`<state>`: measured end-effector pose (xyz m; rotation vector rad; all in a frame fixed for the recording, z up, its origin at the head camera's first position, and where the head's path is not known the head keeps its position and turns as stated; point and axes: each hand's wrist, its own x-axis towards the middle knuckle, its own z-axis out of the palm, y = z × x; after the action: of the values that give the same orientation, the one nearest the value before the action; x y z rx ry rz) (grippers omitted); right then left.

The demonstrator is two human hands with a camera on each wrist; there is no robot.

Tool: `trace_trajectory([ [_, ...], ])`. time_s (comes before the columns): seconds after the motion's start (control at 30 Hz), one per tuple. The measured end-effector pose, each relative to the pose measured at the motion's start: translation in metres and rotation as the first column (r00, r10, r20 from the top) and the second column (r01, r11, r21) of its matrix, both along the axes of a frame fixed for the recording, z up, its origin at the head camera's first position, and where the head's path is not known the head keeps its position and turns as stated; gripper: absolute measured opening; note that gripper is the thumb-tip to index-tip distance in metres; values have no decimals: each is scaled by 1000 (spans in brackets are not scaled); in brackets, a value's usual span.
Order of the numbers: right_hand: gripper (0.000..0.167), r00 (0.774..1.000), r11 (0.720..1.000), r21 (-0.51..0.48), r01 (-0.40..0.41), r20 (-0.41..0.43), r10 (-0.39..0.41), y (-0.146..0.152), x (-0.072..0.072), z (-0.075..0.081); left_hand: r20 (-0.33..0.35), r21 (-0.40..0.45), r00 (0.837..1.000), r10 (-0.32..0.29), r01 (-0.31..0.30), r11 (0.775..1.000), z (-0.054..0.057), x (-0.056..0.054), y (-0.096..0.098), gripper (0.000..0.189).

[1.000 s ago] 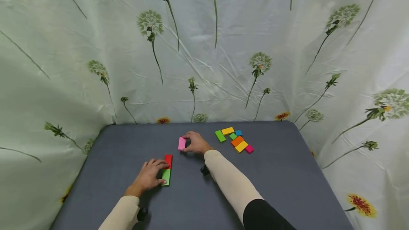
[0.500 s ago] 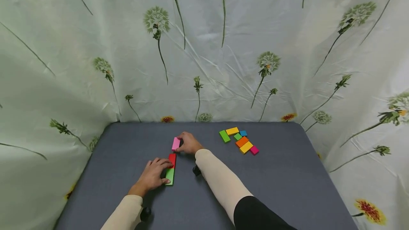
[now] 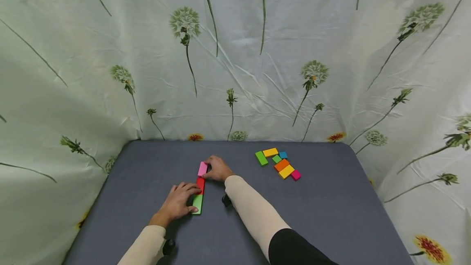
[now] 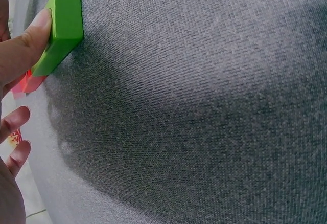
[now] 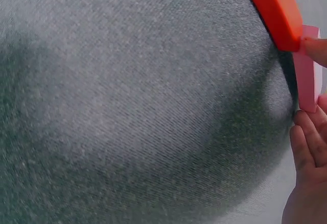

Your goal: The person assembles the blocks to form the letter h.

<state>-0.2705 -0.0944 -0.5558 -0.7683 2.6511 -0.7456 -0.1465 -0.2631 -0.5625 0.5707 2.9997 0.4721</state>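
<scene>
Pink block (image 3: 202,169) pinched between thumb and fingers of right hand (image 3: 218,169), lower centre of frame.
Red block (image 3: 200,183) and green block (image 3: 198,203) touched by left hand (image 3: 175,201), fingers loosely spread.

Both arms (image 3: 254,212) outstretched, left fingers (image 3: 189,187) loosely spread, right fingers (image 3: 212,159) pinching

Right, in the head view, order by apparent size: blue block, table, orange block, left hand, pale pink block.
1. Table
2. Left hand
3. Pale pink block and orange block, too alike to rank
4. Blue block
</scene>
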Motion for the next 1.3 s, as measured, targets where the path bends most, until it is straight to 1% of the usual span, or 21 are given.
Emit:
trace_trajectory([
  [0.23, 52, 1000, 1000, -31, 2, 20, -1, 0, 2, -3, -12, 7, 1000, 0, 0, 1000, 1, 1, 1, 57],
  [0.33, 51, 1000, 997, -74, 15, 25, -13, 0, 4, -5, -6, 12, 1000, 8, -8, 1000, 2, 2, 1, 57],
  [0.5, 47, 999, 990, -136, 38, 8, -37, 1, 6, -11, 11, 18, 1000, 20, -20, 1000, 3, 2, 2, 57],
  [0.7, 46, 999, 987, -150, 51, 23, -48, 0, 8, -12, 18, 11, 999, 27, -27, 1000, 2, 3, 2, 57],
  [1.0, 48, 1000, 985, -168, 27, 14, -25, 1, 7, -12, 20, 15, 999, 32, -32, 999, 2, 3, 2, 57],
  [1.17, 53, 998, 969, -245, 45, 46, -35, 14, 6, -9, 30, 4, 999, 23, -23, 1000, 2, 2, 3, 57],
  [1.23, 53, 998, 961, -273, 53, 49, -41, 25, 3, -6, 29, 0, 999, 25, -25, 1000, 2, 2, 3, 58],
  [1.3, 53, 998, 958, -280, 60, 35, -52, 43, 1, -4, 27, -2, 999, 22, -22, 1000, 1, 2, 4, 58],
])
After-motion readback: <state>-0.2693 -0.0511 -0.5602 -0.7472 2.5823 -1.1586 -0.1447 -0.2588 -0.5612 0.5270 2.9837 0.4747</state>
